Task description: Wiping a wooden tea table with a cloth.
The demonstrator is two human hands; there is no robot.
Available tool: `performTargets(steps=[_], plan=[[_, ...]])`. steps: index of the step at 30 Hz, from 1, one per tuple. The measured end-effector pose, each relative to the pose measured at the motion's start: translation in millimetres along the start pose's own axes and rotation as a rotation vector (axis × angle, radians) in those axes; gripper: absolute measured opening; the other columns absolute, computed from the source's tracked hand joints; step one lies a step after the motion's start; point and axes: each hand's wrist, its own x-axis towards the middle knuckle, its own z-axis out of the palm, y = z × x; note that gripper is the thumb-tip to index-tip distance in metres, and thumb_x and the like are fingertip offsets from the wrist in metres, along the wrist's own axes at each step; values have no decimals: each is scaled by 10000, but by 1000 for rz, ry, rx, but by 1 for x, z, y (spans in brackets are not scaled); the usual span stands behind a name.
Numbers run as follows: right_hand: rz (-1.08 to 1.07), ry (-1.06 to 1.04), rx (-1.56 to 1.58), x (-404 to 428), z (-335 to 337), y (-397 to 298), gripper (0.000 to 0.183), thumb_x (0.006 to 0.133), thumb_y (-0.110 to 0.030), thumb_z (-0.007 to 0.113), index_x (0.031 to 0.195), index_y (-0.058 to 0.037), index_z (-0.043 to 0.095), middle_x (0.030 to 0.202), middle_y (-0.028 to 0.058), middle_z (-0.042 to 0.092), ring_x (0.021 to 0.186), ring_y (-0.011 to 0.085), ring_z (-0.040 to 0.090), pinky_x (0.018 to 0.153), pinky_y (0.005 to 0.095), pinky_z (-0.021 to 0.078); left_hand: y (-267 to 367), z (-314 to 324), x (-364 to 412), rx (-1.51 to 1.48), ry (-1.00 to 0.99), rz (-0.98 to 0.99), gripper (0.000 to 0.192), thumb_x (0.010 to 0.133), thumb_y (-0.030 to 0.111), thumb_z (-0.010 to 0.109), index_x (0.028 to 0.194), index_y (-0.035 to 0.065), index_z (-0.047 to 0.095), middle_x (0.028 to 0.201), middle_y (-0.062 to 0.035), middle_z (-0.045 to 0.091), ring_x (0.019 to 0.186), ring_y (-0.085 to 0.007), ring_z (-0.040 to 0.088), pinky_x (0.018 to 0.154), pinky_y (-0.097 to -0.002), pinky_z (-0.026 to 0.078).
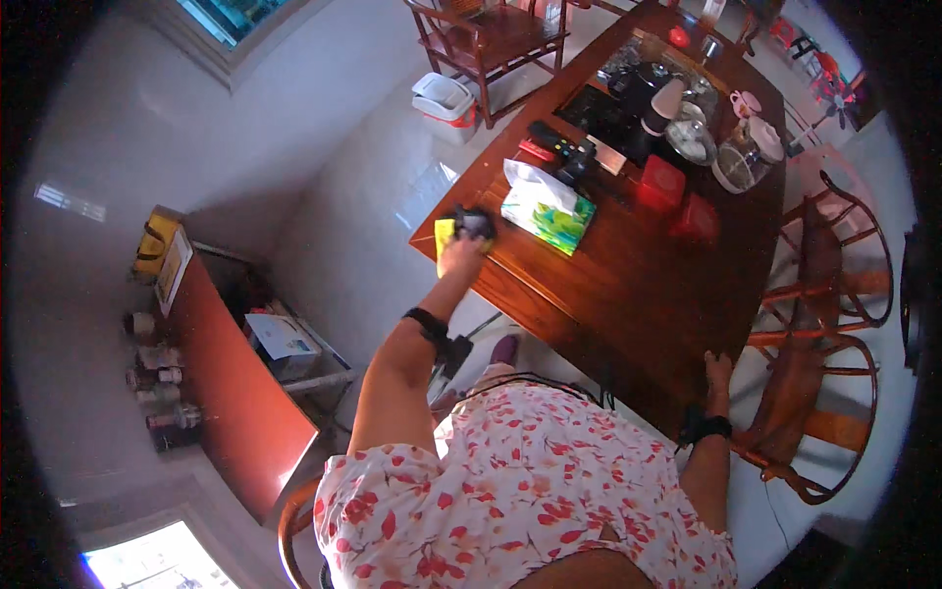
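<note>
At the near left corner of the wooden table (622, 294), my left hand (461, 255) is closed over a yellow cloth (444, 237). A dark, rounded object (473, 221) sits right at its fingers; blur hides what it is and whether I grip it too. My right hand (718, 370) rests at the table's right edge, fingers somewhat apart, with nothing seen in it. Just beyond my left hand stands a green and white tissue box (548, 216) with a tissue sticking out.
Farther back are red boxes (661, 182), a black game controller (574, 156), a glass jar (734, 168) and a tea tray (589, 110). Wooden armchairs (798, 397) line the right side. A lidded bin (444, 103) stands left of the table; a reddish-brown panel (235, 368) is at my left.
</note>
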Motion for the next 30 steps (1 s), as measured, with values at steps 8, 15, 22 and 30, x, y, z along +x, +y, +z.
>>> performTargets(steps=[8,15,22,30], plan=[[-420,-106,233,-30,0,-133,801,858,-504,663,1425,-1,406,1418,235,452,1229,323,528,980,434,458,31,65,-22,37,145,973,355,822,172,579,1153,262,671,1288,-58,567,1225,-255,502,991,-381,445],[-703,-110,218,-48,33,-216,468,890,-279,638,1240,27,581,1008,129,678,896,230,655,787,358,525,-43,31,39,-111,184,660,375,811,130,570,1149,250,677,1340,-87,559,1215,-279,527,993,-391,458],[-537,-456,401,-100,48,-283,515,858,-337,690,1215,25,608,1025,190,677,1014,304,651,878,405,505,-67,16,43,-66,217,436,415,805,103,563,1179,258,656,1308,-118,573,1200,-294,537,958,-412,487],[-914,64,265,-135,48,-380,1220,551,-594,843,1475,-65,249,1471,254,298,1351,409,320,1084,494,314,-66,46,-20,154,115,882,395,802,99,576,1175,198,663,1345,-22,568,1312,-249,448,1077,-386,387]])
